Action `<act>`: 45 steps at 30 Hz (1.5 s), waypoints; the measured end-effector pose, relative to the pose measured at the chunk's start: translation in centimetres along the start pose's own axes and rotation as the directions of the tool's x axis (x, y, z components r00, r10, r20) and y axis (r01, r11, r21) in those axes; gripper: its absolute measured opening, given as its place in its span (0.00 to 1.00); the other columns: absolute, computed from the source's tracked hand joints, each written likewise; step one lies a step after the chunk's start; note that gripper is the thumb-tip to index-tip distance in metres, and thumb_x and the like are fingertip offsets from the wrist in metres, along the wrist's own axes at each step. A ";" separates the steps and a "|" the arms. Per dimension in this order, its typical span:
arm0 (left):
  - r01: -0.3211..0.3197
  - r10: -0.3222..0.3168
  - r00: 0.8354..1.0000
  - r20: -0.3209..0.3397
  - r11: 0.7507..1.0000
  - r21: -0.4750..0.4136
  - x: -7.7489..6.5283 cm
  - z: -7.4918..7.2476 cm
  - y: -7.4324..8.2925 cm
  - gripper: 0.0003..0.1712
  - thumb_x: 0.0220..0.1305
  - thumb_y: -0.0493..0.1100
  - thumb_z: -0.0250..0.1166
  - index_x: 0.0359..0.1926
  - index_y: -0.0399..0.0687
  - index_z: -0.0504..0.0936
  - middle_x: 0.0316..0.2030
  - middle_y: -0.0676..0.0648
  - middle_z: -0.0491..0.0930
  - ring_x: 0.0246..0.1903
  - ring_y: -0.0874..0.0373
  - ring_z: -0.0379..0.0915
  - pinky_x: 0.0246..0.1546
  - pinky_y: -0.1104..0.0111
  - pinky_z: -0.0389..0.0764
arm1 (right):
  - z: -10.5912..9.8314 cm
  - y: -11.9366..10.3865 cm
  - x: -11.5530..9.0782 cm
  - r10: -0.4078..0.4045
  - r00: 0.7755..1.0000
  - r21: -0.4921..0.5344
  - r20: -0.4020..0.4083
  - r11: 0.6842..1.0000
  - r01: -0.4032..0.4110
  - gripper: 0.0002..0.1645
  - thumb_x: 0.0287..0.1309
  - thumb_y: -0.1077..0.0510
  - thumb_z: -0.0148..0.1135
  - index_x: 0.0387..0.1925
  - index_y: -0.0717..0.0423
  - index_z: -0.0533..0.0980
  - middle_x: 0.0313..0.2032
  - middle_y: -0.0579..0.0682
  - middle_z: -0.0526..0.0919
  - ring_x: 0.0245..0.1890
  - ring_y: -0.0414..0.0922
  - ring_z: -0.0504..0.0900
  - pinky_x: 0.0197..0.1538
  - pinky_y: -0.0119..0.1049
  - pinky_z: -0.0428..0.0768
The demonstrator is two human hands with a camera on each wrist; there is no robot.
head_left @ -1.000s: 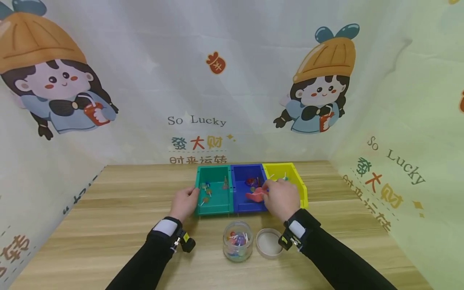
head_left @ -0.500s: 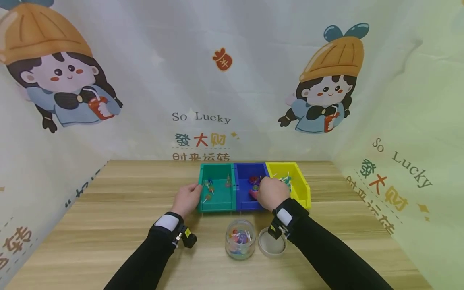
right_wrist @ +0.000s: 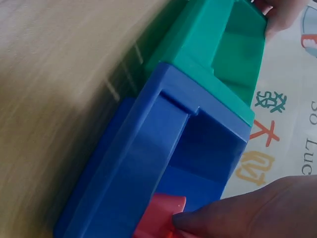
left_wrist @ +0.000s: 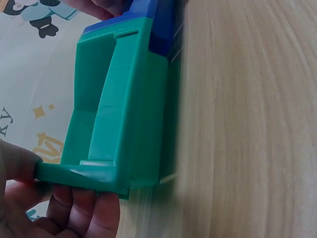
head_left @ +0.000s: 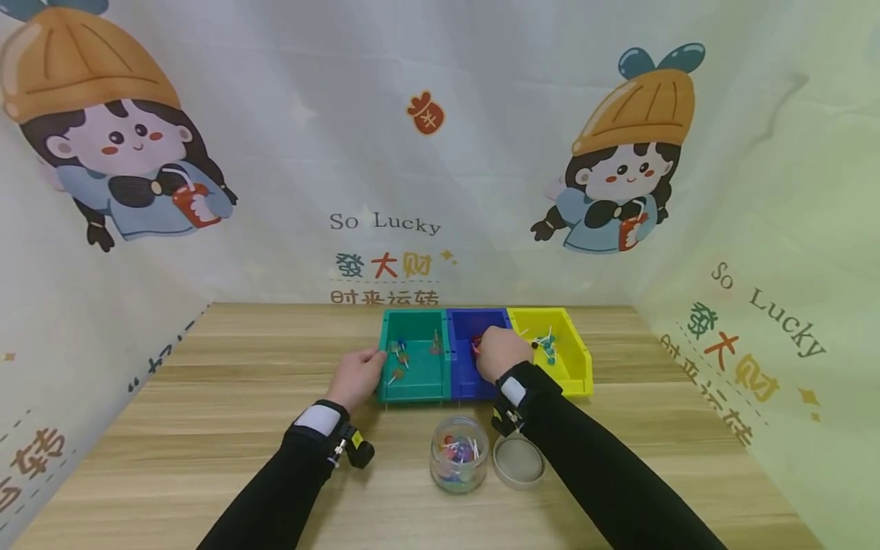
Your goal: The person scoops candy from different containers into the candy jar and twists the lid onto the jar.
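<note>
My left hand (head_left: 356,377) grips the side wall of the green bin (left_wrist: 143,114), thumb on one side and curled fingers on the other. Down in the blue bin (right_wrist: 114,183), my right hand (head_left: 505,354) holds a pink scoop (right_wrist: 159,215). In the right wrist view the thumb lies against the scoop; the other fingers are hidden. Partly covered by that hand are red lollipops (head_left: 476,344). Inside the green bin are several small lollipops (head_left: 399,357). Green lollipops (head_left: 548,347) lie in the yellow bin (head_left: 576,359), joined to the blue one.
Nearer the body, an uncapped clear jar (head_left: 459,456) holds mixed lollipops. Its round lid (head_left: 519,461) lies on the wooden table (head_left: 241,428) just right of it, close under the right forearm. A printed cloth (head_left: 481,191) hangs behind the bins.
My right hand has moved left and deeper into the blue bin with the scoop, uncovering more of the yellow bin. The left hand keeps its grip. The head view has shifted slightly.
</note>
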State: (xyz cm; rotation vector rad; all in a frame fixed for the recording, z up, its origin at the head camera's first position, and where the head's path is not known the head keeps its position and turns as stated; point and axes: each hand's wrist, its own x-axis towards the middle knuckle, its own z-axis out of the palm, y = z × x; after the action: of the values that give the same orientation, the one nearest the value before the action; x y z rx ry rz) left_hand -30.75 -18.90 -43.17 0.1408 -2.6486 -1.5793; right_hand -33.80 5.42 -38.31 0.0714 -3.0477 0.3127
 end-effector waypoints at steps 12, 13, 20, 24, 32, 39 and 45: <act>0.013 -0.013 1.000 0.014 1.000 -0.010 0.1 -0.2 -0.1 0.27 0.85 0.45 0.53 0.75 0.35 0.75 0.73 0.31 0.76 0.77 0.36 0.69 0.80 0.41 0.70 | 1.5 -0.6 1.2 0.018 1.000 0.013 -0.010 1.000 -0.018 0.14 0.74 0.56 0.68 0.43 0.64 0.89 0.40 0.60 0.94 0.34 0.54 0.90 0.43 0.54 0.94; 0.017 -0.017 1.000 0.017 1.000 -0.018 0.1 -0.2 0.0 0.28 0.85 0.45 0.53 0.76 0.35 0.75 0.73 0.32 0.76 0.76 0.36 0.70 0.79 0.41 0.71 | 1.5 -0.5 1.4 0.024 1.000 0.014 -0.006 1.000 -0.024 0.14 0.74 0.56 0.68 0.42 0.64 0.89 0.39 0.60 0.93 0.34 0.54 0.90 0.43 0.53 0.94; 0.015 -0.014 1.000 0.023 0.999 -0.031 0.1 -0.2 0.2 0.27 0.86 0.45 0.52 0.76 0.36 0.76 0.70 0.32 0.79 0.68 0.41 0.75 0.73 0.43 0.77 | 1.0 -0.7 2.9 0.075 0.994 -0.032 0.079 0.997 -0.072 0.15 0.69 0.54 0.70 0.44 0.63 0.89 0.43 0.59 0.93 0.36 0.52 0.89 0.44 0.47 0.92; 0.006 -0.006 1.000 0.016 1.000 -0.029 0.1 0.0 0.1 0.27 0.86 0.45 0.53 0.75 0.36 0.77 0.69 0.33 0.80 0.66 0.43 0.75 0.71 0.45 0.79 | 1.1 -0.8 3.2 0.081 0.989 -0.051 0.124 0.996 -0.075 0.15 0.68 0.53 0.69 0.43 0.61 0.89 0.42 0.57 0.93 0.36 0.50 0.88 0.41 0.43 0.91; 0.006 -0.005 1.000 0.008 1.000 -0.029 0.3 0.1 -0.1 0.27 0.86 0.45 0.53 0.74 0.35 0.77 0.68 0.32 0.81 0.65 0.43 0.76 0.70 0.45 0.79 | 1.1 -0.2 1.7 0.040 0.997 0.015 0.063 0.999 -0.041 0.14 0.67 0.53 0.72 0.36 0.63 0.88 0.32 0.55 0.90 0.31 0.52 0.86 0.37 0.44 0.92; -0.001 0.001 0.999 0.033 1.000 -0.020 0.2 0.0 0.1 0.28 0.87 0.45 0.51 0.77 0.35 0.74 0.71 0.31 0.78 0.72 0.39 0.73 0.77 0.40 0.73 | 1.2 0.3 0.9 0.012 1.000 0.003 -0.019 1.000 -0.012 0.18 0.66 0.53 0.75 0.45 0.66 0.86 0.41 0.59 0.93 0.33 0.53 0.86 0.43 0.48 0.93; -0.001 0.001 1.000 0.024 1.000 -0.019 0.3 0.0 -0.1 0.28 0.87 0.46 0.52 0.76 0.35 0.76 0.68 0.32 0.81 0.67 0.42 0.75 0.74 0.41 0.76 | 1.3 0.6 0.5 0.022 1.000 0.019 -0.017 1.000 -0.022 0.20 0.67 0.52 0.75 0.49 0.66 0.85 0.43 0.60 0.93 0.34 0.53 0.86 0.48 0.49 0.93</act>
State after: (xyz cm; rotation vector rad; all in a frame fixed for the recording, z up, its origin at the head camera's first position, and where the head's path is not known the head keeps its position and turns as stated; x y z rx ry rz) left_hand -31.04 -18.96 -43.31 0.1204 -2.6504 -1.6151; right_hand -34.39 5.74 -39.64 0.0366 -3.0303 0.3419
